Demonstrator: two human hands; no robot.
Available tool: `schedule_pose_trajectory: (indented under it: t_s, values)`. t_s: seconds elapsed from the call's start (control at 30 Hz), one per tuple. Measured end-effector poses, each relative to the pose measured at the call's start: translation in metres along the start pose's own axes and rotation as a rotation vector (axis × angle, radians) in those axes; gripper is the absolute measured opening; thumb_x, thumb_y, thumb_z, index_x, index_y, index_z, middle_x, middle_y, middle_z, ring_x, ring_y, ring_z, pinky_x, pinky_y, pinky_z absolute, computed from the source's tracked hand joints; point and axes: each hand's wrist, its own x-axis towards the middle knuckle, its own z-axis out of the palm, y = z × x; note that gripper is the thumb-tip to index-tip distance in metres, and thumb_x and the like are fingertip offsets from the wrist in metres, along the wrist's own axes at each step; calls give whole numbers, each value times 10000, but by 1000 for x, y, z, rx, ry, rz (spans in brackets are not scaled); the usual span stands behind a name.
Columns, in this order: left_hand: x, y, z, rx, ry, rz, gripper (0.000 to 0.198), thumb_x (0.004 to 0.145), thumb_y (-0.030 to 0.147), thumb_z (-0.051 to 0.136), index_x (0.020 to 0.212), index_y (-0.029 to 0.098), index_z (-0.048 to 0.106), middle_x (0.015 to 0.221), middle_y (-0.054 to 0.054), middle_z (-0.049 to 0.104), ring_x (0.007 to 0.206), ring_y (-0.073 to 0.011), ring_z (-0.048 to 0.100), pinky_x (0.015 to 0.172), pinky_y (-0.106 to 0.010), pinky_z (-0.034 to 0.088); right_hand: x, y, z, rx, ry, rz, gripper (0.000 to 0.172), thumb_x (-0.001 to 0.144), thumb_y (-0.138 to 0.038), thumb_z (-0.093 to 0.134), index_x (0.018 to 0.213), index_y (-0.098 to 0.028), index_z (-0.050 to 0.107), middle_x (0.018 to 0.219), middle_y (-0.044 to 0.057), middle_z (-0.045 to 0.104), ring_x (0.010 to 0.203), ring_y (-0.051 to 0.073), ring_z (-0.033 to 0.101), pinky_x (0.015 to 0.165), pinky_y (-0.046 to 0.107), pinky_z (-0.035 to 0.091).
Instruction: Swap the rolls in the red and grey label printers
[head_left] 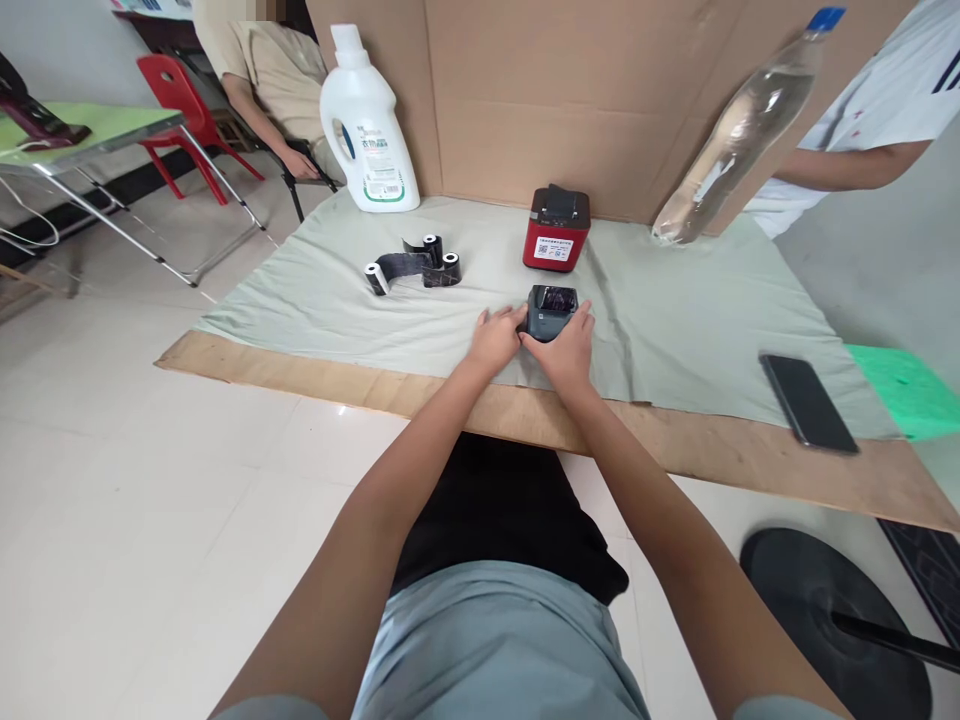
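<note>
A small dark grey box-shaped printer (551,318) with a glossy window on top sits near the front of the cloth. My right hand (568,350) grips it, thumb along its front and fingers round its right side. At its left edge, my left hand (495,340) rests with fingers spread, the fingertips touching the casing. Just behind stands a red and black printer (553,240) with a white label on its front. Several black paper rolls (411,264), partly unwound, lie to the left on the cloth.
A white detergent bottle (371,140) stands back left against a cardboard panel (540,100). A clear plastic bottle (739,140) leans at the back right. Near the right front edge lies a phone (808,402). Two people are partly visible behind, left (270,90) and right (862,130).
</note>
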Motion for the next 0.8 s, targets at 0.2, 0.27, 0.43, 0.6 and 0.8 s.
schedule_pose_trajectory:
  t_s: [0.2,0.27,0.43,0.6,0.8]
  values:
    - [0,1,0,-1,-2,-4,692,934,67,379,1601,204,503,1619,-98,566,1574,-225,451,1344,-492,206,0,0,1,22,0,11,1310,675,-385,856,1681,-45,89,1533,287,413,1469,419,436,1198,530,437]
    - [0,1,-1,-5,5,-5,690,934,68,375,1601,187,503,1612,-115,572,1569,-236,458,1341,-497,213,0,2,2,25,2,6,1314,677,-383,853,1682,-41,79,1527,285,413,1466,418,438,1199,527,438]
    - [0,2,0,-7,4,-14,687,935,62,385,1592,214,515,1608,-118,576,1567,-232,460,1338,-497,216,1,6,6,22,21,-17,1335,687,-402,847,1696,-90,29,1503,265,427,1455,425,451,1181,547,454]
    - [2,-1,0,-16,-2,0,693,927,59,393,1587,227,523,1617,-100,569,1572,-229,453,1339,-500,211,2,5,5,-8,15,-9,1303,677,-410,858,1676,-43,107,1513,283,427,1434,417,479,1211,533,422]
    - [5,-3,1,11,8,4,662,937,94,419,1576,211,543,1573,-132,609,1543,-241,492,1340,-513,216,3,3,2,-11,6,7,1241,660,-432,864,1643,-44,214,1545,293,424,1426,420,497,1200,540,429]
